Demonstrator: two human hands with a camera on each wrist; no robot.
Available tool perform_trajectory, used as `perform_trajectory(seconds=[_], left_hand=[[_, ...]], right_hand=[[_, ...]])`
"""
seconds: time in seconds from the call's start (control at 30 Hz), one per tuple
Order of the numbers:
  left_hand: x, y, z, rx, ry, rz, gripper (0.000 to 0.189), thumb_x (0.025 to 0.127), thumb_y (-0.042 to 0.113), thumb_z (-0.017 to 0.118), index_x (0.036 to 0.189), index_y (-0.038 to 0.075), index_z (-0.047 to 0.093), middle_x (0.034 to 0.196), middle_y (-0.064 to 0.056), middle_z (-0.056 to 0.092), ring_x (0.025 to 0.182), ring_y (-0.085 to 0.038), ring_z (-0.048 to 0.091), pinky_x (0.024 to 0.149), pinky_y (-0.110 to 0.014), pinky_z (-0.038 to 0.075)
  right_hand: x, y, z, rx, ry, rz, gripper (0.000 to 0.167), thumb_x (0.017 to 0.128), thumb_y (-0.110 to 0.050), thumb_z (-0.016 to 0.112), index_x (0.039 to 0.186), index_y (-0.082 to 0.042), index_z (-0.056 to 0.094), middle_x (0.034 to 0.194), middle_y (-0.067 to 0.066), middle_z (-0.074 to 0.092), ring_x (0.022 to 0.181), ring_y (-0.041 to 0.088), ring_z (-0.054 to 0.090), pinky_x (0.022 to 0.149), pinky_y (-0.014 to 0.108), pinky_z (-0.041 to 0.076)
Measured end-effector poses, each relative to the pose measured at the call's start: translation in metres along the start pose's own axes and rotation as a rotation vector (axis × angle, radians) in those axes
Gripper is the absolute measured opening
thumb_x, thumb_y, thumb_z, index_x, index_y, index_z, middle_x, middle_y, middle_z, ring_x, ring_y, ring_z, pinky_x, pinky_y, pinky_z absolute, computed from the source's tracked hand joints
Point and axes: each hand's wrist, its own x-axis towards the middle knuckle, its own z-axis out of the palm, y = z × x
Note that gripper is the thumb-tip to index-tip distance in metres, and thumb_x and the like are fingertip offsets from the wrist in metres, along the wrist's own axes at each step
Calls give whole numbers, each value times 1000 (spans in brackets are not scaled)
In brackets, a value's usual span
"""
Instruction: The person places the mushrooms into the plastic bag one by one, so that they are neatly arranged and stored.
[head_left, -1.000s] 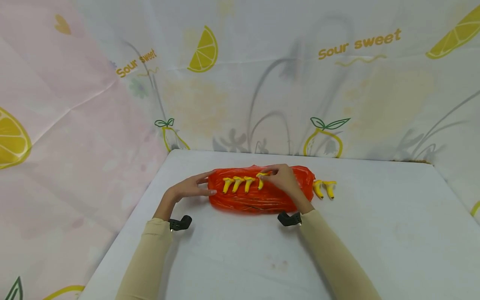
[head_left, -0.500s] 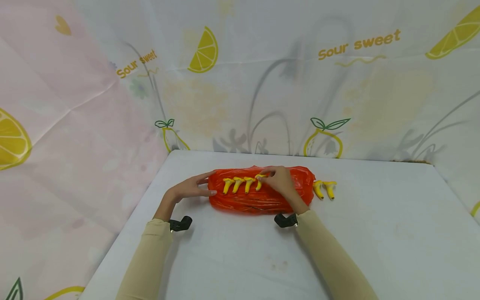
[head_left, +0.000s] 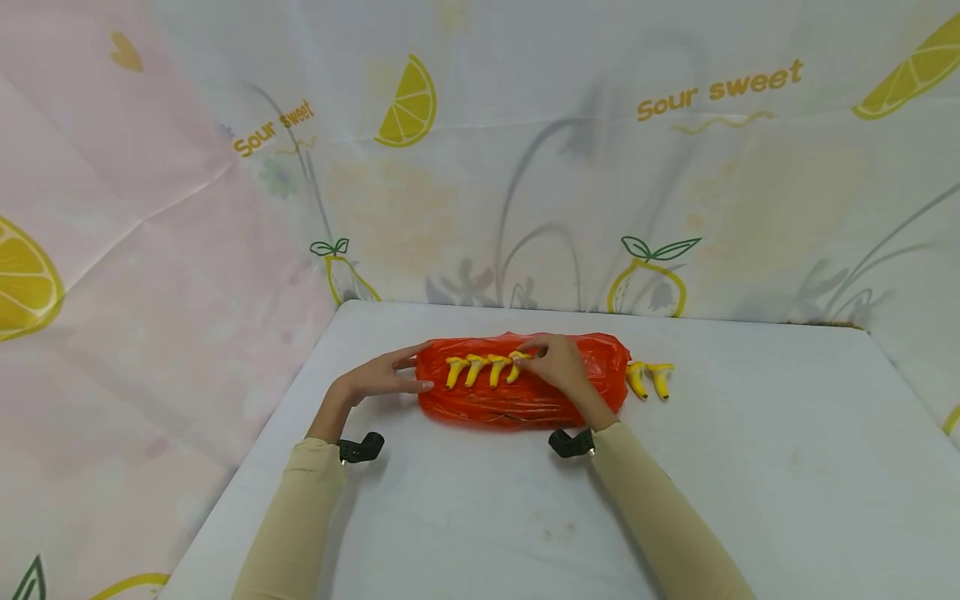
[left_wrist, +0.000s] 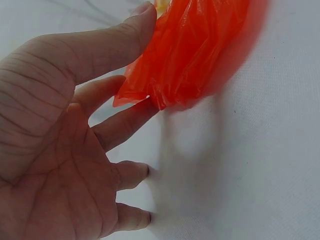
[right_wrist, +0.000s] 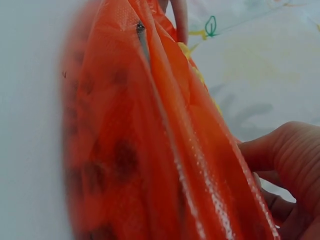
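Note:
A long bundle in crinkled red plastic (head_left: pixel 480 404) lies on the white table; dark patches show through the plastic. Along its top, three small yellow toy bananas (head_left: pixel 475 369) with dark lower tips stand in a row. Just right of them, my right hand (head_left: pixel 557 364) pinches the top of a fourth toy banana (head_left: pixel 513 370) between thumb and fingers. At the bundle's left end, my left hand (head_left: pixel 375 375) touches the plastic with thumb and fingers spread. In the left wrist view the thumb (left_wrist: pixel 142 30) is at one side of the red plastic and two fingers reach behind it.
Two more toy bananas (head_left: pixel 648 379) lie on the table (head_left: pixel 765 450) just past the bundle's right end. Behind stands a cloth backdrop (head_left: pixel 480 192) printed with lemons and lettering. A black wrist camera (head_left: pixel 572 442) is strapped to each wrist.
My right hand has shifted slightly left with the fourth toy banana, bringing it closer to the row. Its lower tip has swung left. My left hand has stayed in place.

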Motion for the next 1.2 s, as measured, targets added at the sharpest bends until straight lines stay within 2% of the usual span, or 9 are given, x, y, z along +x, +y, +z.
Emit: perform_trajectory(seconds=[0.13, 0.33, 0.77, 1.2], left_hand=[[-2, 3, 0, -2, 0, -5, 91, 83, 47, 74, 158, 27, 26, 156, -17, 33, 143, -40, 26, 106, -67, 29], [-3, 5, 0, -5, 1, 0, 91, 84, 47, 74, 158, 26, 26, 156, -16, 32, 143, -39, 26, 106, -67, 29], [0, 0, 0, 5, -1, 0, 90, 84, 48, 73, 158, 27, 26, 156, -17, 33, 142, -41, 26, 105, -68, 29], [-4, 4, 1, 2, -2, -3, 90, 84, 47, 74, 157, 27, 27, 156, -16, 32, 143, -40, 25, 106, -67, 29]], right_hand=[[-1, 1, -2, 8, -21, -18, 29, 86, -22, 78, 112, -8, 75, 93, 5, 65, 76, 23, 51, 65, 30, 41], [-1, 2, -3, -2, -36, 11, 31, 86, -24, 77, 113, -10, 75, 95, 5, 64, 78, 23, 51, 66, 31, 42], [-3, 1, -9, -45, -56, 68, 28, 85, -23, 77, 109, -10, 73, 83, 6, 56, 80, 24, 50, 65, 31, 41], [-2, 4, -6, -33, -43, 6, 28, 85, -24, 78, 109, -9, 75, 83, 5, 57, 78, 23, 50, 65, 31, 39]])
